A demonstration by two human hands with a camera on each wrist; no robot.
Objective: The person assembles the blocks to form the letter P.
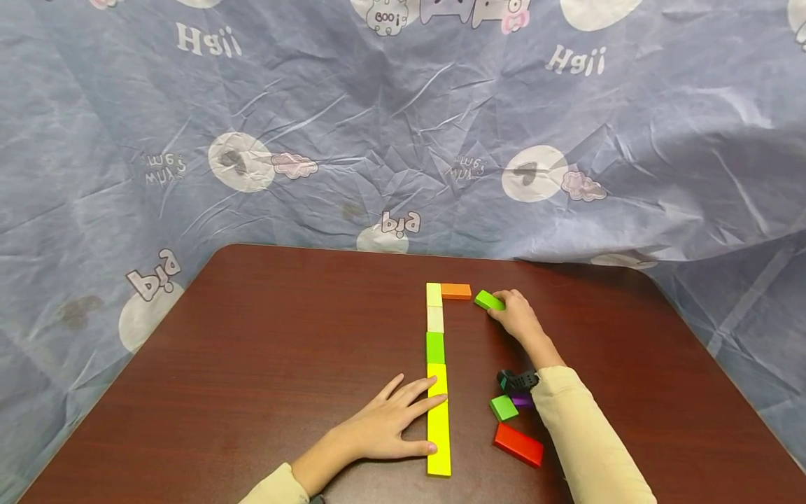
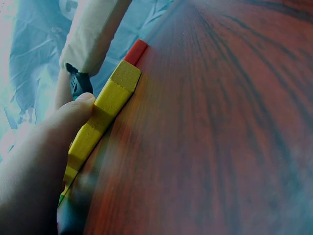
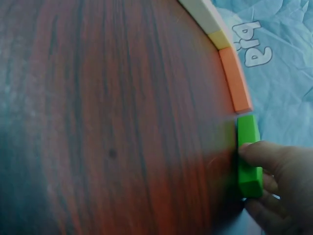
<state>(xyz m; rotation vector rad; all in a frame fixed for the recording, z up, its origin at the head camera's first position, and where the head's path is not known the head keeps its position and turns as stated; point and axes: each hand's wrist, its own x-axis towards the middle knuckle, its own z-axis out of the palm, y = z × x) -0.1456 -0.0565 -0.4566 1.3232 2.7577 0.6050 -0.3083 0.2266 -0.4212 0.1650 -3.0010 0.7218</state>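
Observation:
My right hand (image 1: 518, 316) pinches a bright green block (image 1: 488, 300) between thumb and fingers at the far side of the table. In the right wrist view that block (image 3: 248, 132) sits just off the end of an orange block (image 3: 236, 81), with a small gap. My left hand (image 1: 384, 423) lies with fingers spread and fairly straight, fingertips and thumb touching the yellow blocks (image 1: 439, 427) at the near end of a straight row. Farther along the row come a darker green block (image 1: 435, 348), a whitish block (image 1: 435, 319) and a pale yellow block (image 1: 434, 294).
The orange block extends right from the row's far end. Under and beside my right forearm lie a light green block (image 1: 504, 407), a purple block (image 1: 521, 400) and a red block (image 1: 518, 445). A printed grey-blue cloth (image 1: 340, 126) hangs behind the brown table (image 1: 283, 329).

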